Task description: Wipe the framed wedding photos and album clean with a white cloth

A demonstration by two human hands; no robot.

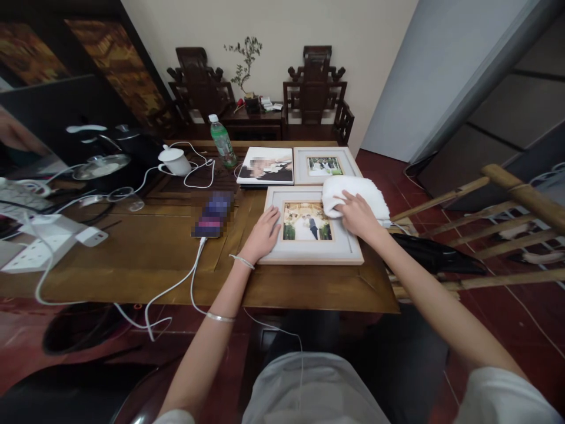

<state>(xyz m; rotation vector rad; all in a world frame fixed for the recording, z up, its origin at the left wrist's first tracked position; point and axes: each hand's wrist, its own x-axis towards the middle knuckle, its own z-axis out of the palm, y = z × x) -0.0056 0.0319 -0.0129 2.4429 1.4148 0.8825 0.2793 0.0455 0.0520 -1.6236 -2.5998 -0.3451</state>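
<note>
A light-coloured picture frame [313, 254] with a wedding photo in its middle lies flat on the wooden table, close to the front edge. My left hand [263, 234] rests on its left side, fingers stretched out flat along the border. At the upper right corner, my right hand [355, 213] grips a folded white cloth [368, 191], its fingers bent into the fabric. The cloth covers that corner and hangs past the frame's right side. Behind lie a second framed photo [301, 165] and, to its left, a white-edged photo panel [267, 154] on a stack.
Left of the frame lies a phone [214, 215] with a white charging cable. A green-labelled bottle [222, 141], a lidded white cup [173, 161], a clear plastic cup [128, 199] and a power strip [42, 247] stand farther left. A wooden rack [507, 182] is at right.
</note>
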